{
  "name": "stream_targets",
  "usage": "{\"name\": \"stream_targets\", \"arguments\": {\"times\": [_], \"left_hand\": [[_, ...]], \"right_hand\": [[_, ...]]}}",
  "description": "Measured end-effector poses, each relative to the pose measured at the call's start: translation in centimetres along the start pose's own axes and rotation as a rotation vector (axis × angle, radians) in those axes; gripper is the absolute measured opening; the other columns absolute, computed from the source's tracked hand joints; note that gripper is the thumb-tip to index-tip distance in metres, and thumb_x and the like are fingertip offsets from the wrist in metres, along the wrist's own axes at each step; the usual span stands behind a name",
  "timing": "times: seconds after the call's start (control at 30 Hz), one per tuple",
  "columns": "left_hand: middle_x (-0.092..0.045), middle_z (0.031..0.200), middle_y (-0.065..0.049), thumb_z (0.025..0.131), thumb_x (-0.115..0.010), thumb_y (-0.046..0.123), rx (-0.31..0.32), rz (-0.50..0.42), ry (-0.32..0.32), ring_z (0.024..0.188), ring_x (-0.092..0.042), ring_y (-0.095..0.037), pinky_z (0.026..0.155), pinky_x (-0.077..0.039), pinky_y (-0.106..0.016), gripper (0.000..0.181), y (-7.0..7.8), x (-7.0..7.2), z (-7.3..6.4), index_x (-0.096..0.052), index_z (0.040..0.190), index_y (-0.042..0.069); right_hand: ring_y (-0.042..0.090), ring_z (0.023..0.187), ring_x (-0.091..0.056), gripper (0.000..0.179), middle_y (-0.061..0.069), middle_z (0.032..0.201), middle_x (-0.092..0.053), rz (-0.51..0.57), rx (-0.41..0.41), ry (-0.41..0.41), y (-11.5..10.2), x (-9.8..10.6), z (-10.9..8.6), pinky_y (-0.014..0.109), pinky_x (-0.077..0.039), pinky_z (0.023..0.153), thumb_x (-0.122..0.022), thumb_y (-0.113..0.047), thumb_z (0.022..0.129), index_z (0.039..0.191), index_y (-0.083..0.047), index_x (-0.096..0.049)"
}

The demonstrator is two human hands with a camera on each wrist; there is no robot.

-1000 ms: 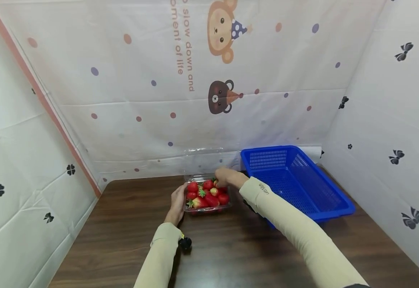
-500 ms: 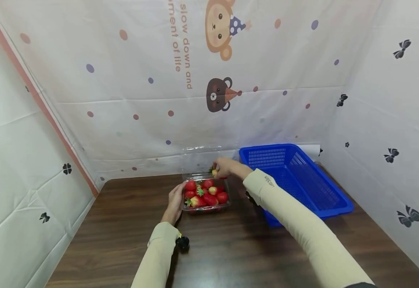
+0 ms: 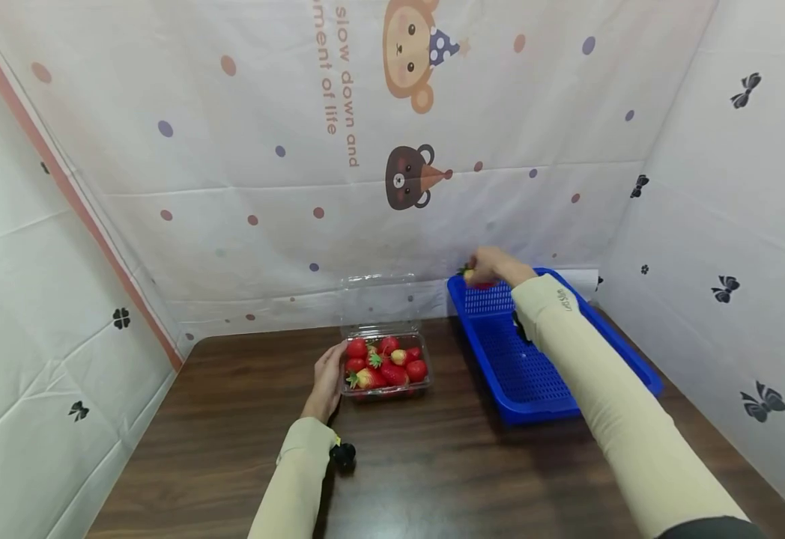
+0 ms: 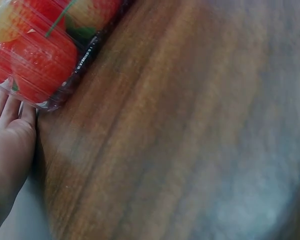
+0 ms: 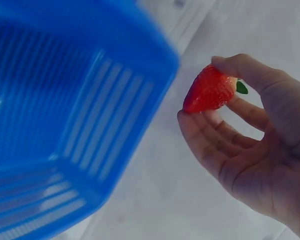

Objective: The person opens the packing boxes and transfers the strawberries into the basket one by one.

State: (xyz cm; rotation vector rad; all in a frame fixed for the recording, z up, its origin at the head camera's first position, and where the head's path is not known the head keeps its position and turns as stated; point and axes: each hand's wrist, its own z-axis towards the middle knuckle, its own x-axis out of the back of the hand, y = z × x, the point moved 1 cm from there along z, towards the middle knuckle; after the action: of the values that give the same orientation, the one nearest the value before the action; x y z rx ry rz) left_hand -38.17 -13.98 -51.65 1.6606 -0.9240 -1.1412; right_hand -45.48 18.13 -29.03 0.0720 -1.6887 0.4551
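Observation:
My right hand (image 3: 496, 267) is above the far left corner of the blue plastic basket (image 3: 534, 412). In the right wrist view its thumb and fingertips pinch a red strawberry (image 5: 210, 91) with a green leaf, just beside the basket's rim. On the table stands a clear plastic clamshell box (image 3: 402, 390) holding several strawberries (image 3: 394, 373), its transparent lid (image 3: 379, 303) raised at the back. Against the left side of that box rests my left hand (image 3: 327, 374); the left wrist view shows its fingers extended along the box's wall.
The dark brown wooden table (image 3: 244, 419) bears both the box and the basket, the basket to the right. A white printed cloth (image 3: 264, 150) hangs behind, with more cloth at both sides. A white roll (image 3: 580, 279) lies behind the basket.
My right hand has lifted a strawberry out of the clear box and carried it right and up to the basket's far left corner. The left hand has stayed at the box.

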Motion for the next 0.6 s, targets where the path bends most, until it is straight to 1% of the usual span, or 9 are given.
{"name": "stream_targets", "arguments": {"times": [0.1, 0.17, 0.2, 0.27, 0.37, 0.43, 0.5, 0.57, 0.6], "left_hand": [[-0.065, 0.115, 0.002, 0.103, -0.061, 0.025, -0.006, -0.037, 0.015, 0.106, -0.061, -0.005, 0.101, -0.051, -0.02, 0.041, 0.1, 0.2, 0.0, -0.06, 0.133, -0.003], [-0.066, 0.107, 0.006, 0.102, -0.062, 0.025, -0.005, -0.044, 0.032, 0.098, -0.062, -0.001, 0.091, -0.052, -0.014, 0.039, 0.2, 0.3, -0.1, -0.061, 0.131, -0.002], [-0.066, 0.105, 0.007, 0.102, -0.062, 0.025, -0.005, -0.042, 0.037, 0.097, -0.062, 0.0, 0.089, -0.052, -0.013, 0.038, 0.2, 0.3, -0.1, -0.061, 0.13, -0.001], [-0.066, 0.107, 0.005, 0.102, -0.062, 0.026, -0.005, -0.037, 0.039, 0.099, -0.062, -0.002, 0.095, -0.051, -0.015, 0.039, 0.3, 0.4, 0.0, -0.062, 0.13, -0.001], [-0.065, 0.116, 0.001, 0.102, -0.063, 0.028, -0.008, -0.024, 0.038, 0.109, -0.06, -0.007, 0.11, -0.047, -0.026, 0.041, 0.4, 0.5, 0.2, -0.062, 0.131, 0.0], [-0.064, 0.119, 0.0, 0.102, -0.063, 0.028, -0.013, -0.03, 0.031, 0.113, -0.059, -0.009, 0.115, -0.044, -0.031, 0.041, 0.4, 0.5, 0.4, -0.061, 0.132, 0.0], [-0.065, 0.117, 0.002, 0.103, -0.062, 0.026, -0.019, -0.06, 0.023, 0.11, -0.06, -0.006, 0.111, -0.047, -0.026, 0.039, 0.3, 0.5, 0.4, -0.061, 0.132, 0.0], [-0.066, 0.112, 0.003, 0.105, -0.058, 0.021, -0.023, -0.117, 0.01, 0.103, -0.061, -0.003, 0.1, -0.051, -0.018, 0.036, 0.3, 0.5, 0.0, -0.059, 0.132, -0.003], [-0.066, 0.111, 0.004, 0.106, -0.055, 0.019, -0.027, -0.141, 0.006, 0.101, -0.062, -0.001, 0.095, -0.052, -0.015, 0.036, 0.2, 0.5, 0.0, -0.058, 0.133, -0.004]], "right_hand": [[0.02, 0.069, -0.051, 0.019, 0.015, 0.084, -0.059, 0.007, -0.079, 0.013, 2.3, -0.2, -0.9, 0.03, -0.047, 0.062, -0.064, -0.006, 0.087, 0.098, 0.01, -0.061], [0.019, 0.065, -0.046, 0.006, 0.012, 0.08, -0.054, -0.022, -0.118, 0.007, 3.6, -1.0, -1.5, 0.029, -0.042, 0.057, -0.06, 0.0, 0.088, 0.09, 0.005, -0.059], [0.019, 0.064, -0.045, 0.001, 0.013, 0.079, -0.054, -0.04, -0.138, -0.004, 4.2, -1.5, -1.8, 0.029, -0.04, 0.056, -0.059, 0.002, 0.088, 0.088, 0.003, -0.058], [0.021, 0.066, -0.049, 0.005, 0.019, 0.09, -0.059, -0.072, -0.167, -0.032, 5.2, -2.9, -2.3, 0.029, -0.041, 0.056, -0.058, 0.004, 0.088, 0.092, 0.002, -0.06], [0.025, 0.073, -0.055, 0.011, 0.028, 0.107, -0.062, -0.076, -0.203, -0.103, 6.4, -5.0, -2.8, 0.032, -0.046, 0.058, -0.06, 0.003, 0.088, 0.098, 0.002, -0.062], [0.027, 0.078, -0.059, 0.012, 0.028, 0.111, -0.063, -0.071, -0.226, -0.141, 7.2, -6.3, -2.8, 0.035, -0.05, 0.062, -0.064, -0.001, 0.087, 0.098, 0.002, -0.064], [0.027, 0.081, -0.061, 0.011, 0.023, 0.105, -0.066, -0.056, -0.246, -0.184, 8.2, -7.3, -2.9, 0.037, -0.053, 0.066, -0.069, -0.007, 0.087, 0.095, 0.0, -0.066], [0.026, 0.081, -0.061, 0.011, 0.017, 0.097, -0.066, -0.034, -0.26, -0.232, 9.1, -8.1, -3.1, 0.037, -0.054, 0.068, -0.073, -0.012, 0.087, 0.091, -0.004, -0.067], [0.025, 0.082, -0.062, 0.014, 0.015, 0.097, -0.066, -0.025, -0.265, -0.259, 9.6, -8.5, -3.1, 0.037, -0.055, 0.069, -0.074, -0.015, 0.088, 0.094, -0.004, -0.068]]}}
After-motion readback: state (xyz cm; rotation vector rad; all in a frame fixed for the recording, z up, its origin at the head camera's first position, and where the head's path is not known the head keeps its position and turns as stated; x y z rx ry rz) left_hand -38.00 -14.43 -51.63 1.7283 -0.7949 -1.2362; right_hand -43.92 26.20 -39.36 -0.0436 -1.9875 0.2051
